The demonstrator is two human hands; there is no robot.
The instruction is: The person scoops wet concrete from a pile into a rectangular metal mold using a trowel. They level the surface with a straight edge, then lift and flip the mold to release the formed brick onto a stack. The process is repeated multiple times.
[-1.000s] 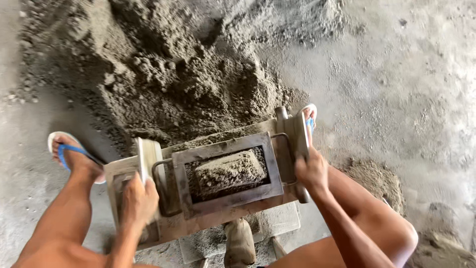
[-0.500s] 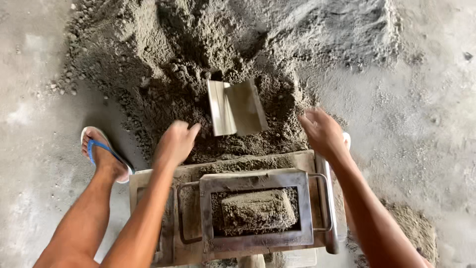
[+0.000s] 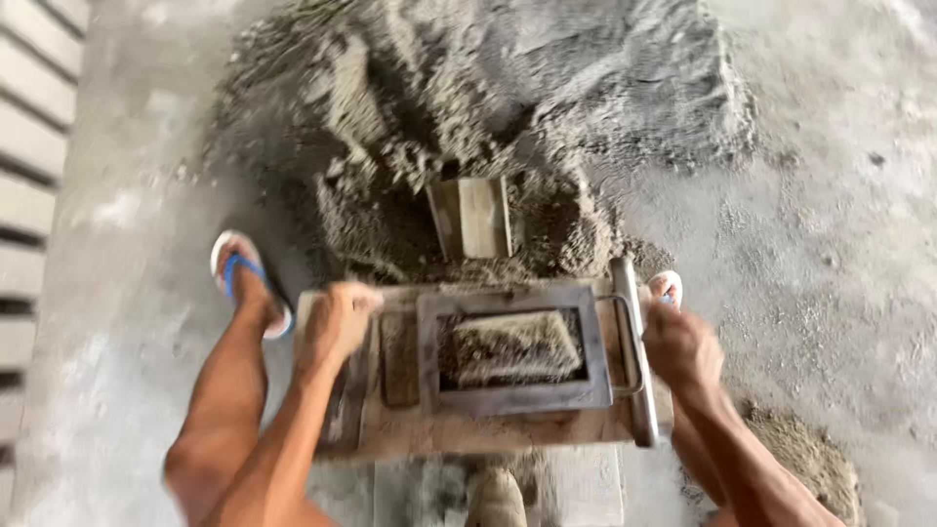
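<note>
A metal block mould [image 3: 512, 349] filled with grey mix sits on a wooden board [image 3: 488, 429] between my legs. My left hand [image 3: 337, 320] grips the board's left edge beside the mould's handle. My right hand [image 3: 681, 349] is closed around the metal bar [image 3: 634, 351] on the mould's right side. A small wooden scoop box [image 3: 470, 217] lies stuck in the damp sand pile [image 3: 468, 127] just beyond the mould.
My left foot in a blue-strapped sandal [image 3: 249, 283] stands left of the board, and my right sandal [image 3: 666, 286] shows behind the bar. Finished grey blocks [image 3: 29, 146] line the far left edge. Bare concrete floor [image 3: 830, 244] spreads to the right.
Both hands came back from the sand pile and took hold of the mould's sides. The scoop box stays in the sand. The view shifted and shows the blocks at left.
</note>
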